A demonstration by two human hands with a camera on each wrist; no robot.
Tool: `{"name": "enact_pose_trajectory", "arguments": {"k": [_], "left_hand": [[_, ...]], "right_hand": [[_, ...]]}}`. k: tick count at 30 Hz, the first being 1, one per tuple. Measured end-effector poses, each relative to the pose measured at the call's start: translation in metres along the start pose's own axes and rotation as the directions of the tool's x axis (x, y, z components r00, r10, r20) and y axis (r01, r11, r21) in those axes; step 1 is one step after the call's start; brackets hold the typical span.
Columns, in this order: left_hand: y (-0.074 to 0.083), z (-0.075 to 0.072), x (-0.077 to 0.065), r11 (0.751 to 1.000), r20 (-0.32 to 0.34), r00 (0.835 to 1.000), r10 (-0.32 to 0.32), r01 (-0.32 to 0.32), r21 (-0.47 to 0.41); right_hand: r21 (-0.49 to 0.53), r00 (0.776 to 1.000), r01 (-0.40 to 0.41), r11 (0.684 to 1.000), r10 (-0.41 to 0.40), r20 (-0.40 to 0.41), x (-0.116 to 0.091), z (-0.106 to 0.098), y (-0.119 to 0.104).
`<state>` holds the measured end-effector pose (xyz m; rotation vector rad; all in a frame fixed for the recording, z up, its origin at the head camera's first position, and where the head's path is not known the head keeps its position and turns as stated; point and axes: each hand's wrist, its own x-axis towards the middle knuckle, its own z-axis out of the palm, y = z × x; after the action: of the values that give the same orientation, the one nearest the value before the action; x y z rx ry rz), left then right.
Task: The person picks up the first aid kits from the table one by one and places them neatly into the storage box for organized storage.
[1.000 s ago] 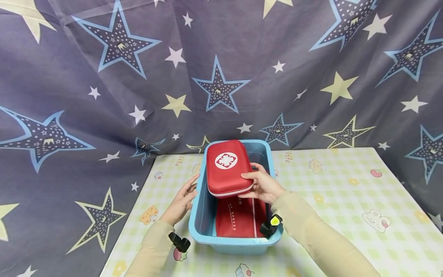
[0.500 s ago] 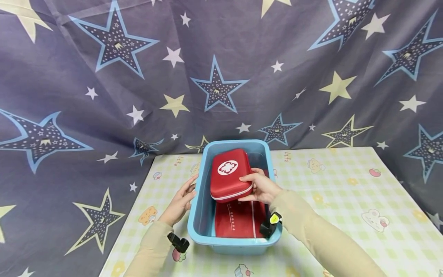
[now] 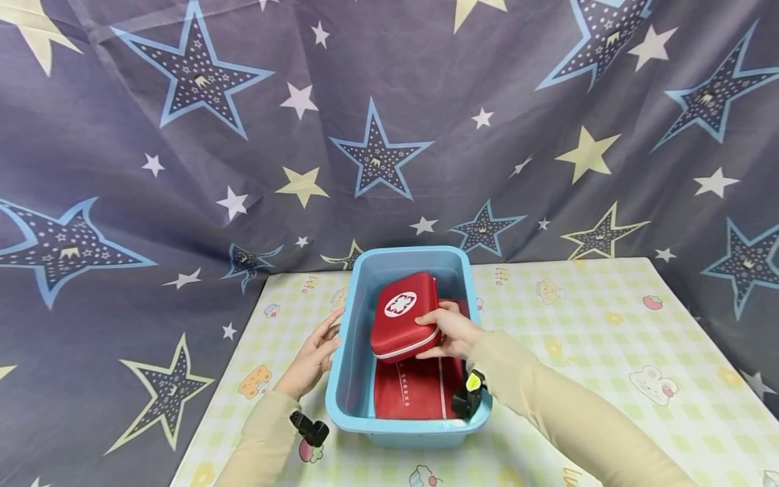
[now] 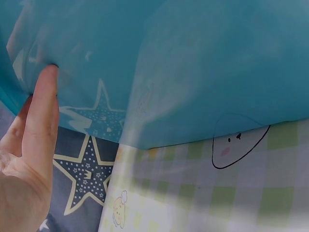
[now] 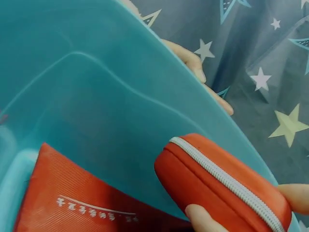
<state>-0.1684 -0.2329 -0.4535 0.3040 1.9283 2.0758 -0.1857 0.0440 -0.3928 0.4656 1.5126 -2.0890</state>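
My right hand (image 3: 455, 331) grips a red zippered first-aid case (image 3: 398, 328) at its right front corner, thumb above and fingers below. The case has a white cross emblem on its lid and is tilted inside a light blue plastic bin (image 3: 333, 399). Its white zipper (image 5: 227, 183) shows closely in the right wrist view. Under the case a flat red fabric item (image 3: 420, 399) with white lettering lies in the bin, partly hidden. My left hand (image 3: 313, 358) rests its extended fingers against the bin's left outer wall, as the left wrist view also shows.
The bin stands on a table with a green-and-white checked cloth (image 3: 578, 338) printed with cartoon figures. Behind it hangs a dark curtain (image 3: 243, 169) with stars. A small black camera (image 3: 309, 429) sits on my left wrist, another (image 3: 467, 399) on my right.
The first-aid case has gone lower into the bin, toward me, and turned slightly clockwise with my right hand. My left hand has stayed at the bin's side.
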Motion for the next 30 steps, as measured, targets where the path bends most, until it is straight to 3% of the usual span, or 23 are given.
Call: {"name": "enact_pose_trajectory", "arguments": {"k": [7, 15, 30], "left_hand": [[-0.0007, -0.0004, 0.0001, 1.0, -0.003, 1.0, 0.008, -0.008, -0.011], [-0.001, -0.0006, -0.0011, 0.999, 0.018, 0.999, 0.035, -0.035, -0.017], [-0.0019, -0.0008, 0.0001, 1.0, -0.005, 1.0, 0.001, -0.001, -0.014]], "right_hand": [[0.004, 0.999, -0.031, 1.0, 0.031, -0.03, 0.0013, -0.0002, 0.0029], [-0.045, 0.999, -0.015, 0.999, 0.014, -0.033, 0.0011, -0.002, 0.0054], [-0.073, 0.998, -0.046, 0.996, 0.042, -0.051, 0.0013, -0.0019, 0.0067]]}}
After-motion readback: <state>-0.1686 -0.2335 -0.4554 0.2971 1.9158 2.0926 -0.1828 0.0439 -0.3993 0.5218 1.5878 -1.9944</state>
